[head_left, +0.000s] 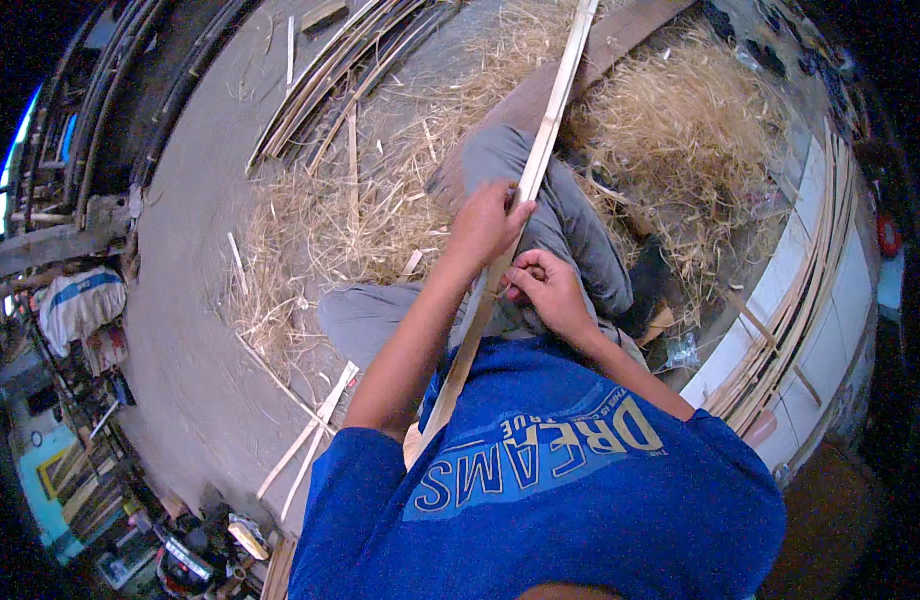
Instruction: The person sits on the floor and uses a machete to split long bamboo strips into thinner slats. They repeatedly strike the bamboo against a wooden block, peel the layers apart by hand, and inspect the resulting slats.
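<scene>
A long pale bamboo strip (552, 115) runs lengthwise in front of me, from the top edge of the view, across my lap, to beside my blue shirt. My left hand (488, 225) is closed around it at about knee level, thumb and fingers on its edges. Just nearer to me, my right hand (552, 288) is curled closed beside the strip's right edge. Its fingertips are bent together close to the strip, and whatever they hold is hidden. Under both hands are my crossed legs in grey trousers (590, 230).
Curly shavings (680, 130) pile up ahead and spread to the left. A brown board (605, 50) lies beneath the strip. Dark strips (330, 75) rest on the floor at far left, and a bundle of long strips (805, 290) lies on white tiles at right.
</scene>
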`<control>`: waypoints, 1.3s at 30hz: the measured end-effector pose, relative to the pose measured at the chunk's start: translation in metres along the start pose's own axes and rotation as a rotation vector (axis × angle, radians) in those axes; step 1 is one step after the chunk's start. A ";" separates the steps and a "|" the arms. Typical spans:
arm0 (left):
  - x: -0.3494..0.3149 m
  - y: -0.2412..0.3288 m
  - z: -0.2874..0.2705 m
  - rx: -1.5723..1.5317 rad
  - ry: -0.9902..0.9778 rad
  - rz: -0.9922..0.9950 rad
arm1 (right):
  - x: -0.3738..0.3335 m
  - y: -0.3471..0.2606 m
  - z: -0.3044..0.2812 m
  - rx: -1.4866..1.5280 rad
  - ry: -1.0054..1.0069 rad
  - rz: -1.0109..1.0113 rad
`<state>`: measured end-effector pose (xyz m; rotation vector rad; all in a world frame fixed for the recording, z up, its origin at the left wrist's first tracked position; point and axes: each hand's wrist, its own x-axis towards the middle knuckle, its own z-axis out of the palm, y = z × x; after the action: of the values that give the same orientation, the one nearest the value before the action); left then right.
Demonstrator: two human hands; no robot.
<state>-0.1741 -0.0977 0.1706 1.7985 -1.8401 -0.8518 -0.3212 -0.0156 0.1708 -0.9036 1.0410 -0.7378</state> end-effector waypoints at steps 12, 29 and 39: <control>0.030 0.011 -0.007 0.184 -0.272 -0.166 | 0.008 0.016 0.002 -0.235 0.065 -0.132; -0.003 0.018 -0.030 -0.881 -0.307 -0.183 | 0.002 0.003 0.014 -0.146 0.031 -0.126; -0.012 0.013 -0.029 -1.315 -0.074 -0.283 | -0.001 -0.004 0.028 -0.205 0.087 -0.176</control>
<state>-0.1634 -0.0900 0.2015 1.0957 -0.6144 -1.6792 -0.2958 -0.0094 0.1806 -1.1590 1.1376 -0.8335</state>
